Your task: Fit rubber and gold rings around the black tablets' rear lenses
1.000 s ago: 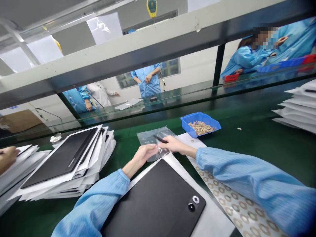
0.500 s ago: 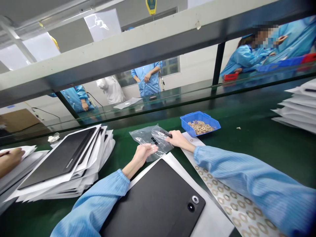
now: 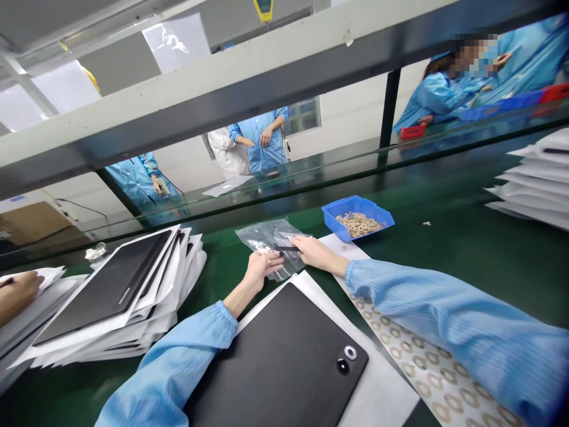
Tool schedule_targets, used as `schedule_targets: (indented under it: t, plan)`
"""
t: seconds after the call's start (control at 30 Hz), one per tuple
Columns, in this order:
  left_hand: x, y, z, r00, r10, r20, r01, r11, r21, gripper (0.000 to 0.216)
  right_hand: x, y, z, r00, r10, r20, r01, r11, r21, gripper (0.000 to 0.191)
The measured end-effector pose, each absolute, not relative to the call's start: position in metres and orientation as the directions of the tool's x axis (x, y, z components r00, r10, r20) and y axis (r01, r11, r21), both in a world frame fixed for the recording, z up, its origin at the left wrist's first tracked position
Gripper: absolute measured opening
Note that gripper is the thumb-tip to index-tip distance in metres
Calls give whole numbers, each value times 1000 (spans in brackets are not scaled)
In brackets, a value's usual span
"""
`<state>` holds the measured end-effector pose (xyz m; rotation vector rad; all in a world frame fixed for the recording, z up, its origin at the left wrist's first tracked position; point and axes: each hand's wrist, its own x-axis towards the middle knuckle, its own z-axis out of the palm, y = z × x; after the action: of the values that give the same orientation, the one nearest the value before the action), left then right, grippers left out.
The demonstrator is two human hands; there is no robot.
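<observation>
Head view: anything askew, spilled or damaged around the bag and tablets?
Nothing looks damaged. The stack of black tablets on white sheets at left is fanned out, not squared, and a small pale scrap lies loose on the green belt right of the blue plastic bin of rings. The clear plastic bag looks merely creased.

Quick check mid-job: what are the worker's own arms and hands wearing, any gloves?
No gloves: the left hand and right hand are bare. Both arms wear loose light-blue long sleeves of finely striped cloth, the left sleeve and right sleeve each gathered into an elastic cuff at the wrist. No watch or cable shows.
</observation>
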<state>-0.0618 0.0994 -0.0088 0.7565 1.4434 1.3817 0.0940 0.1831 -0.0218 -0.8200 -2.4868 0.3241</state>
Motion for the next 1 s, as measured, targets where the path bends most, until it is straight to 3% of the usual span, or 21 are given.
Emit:
schedule_targets:
  t: [0.13,0.27,0.43,1.0]
  plan:
    - [-55,105,-9,-419,886,-197,-129,157,979,21,98,192,-15,-666,627,404,439,768,-467,8]
    - [-50,105,-13,-437,878,-193,-123,154,980,23,97,191,-8,-609,682,405,405,706,-580,19]
    - [-46,104,-17,-411,891,-194,-148,144,978,22,90,181,-16,-577,698,424,336,676,-656,17]
    - [-46,105,-20,-405,908,-106,-94,74,993,15,87,176,-23,-587,693,418,312,670,-673,14]
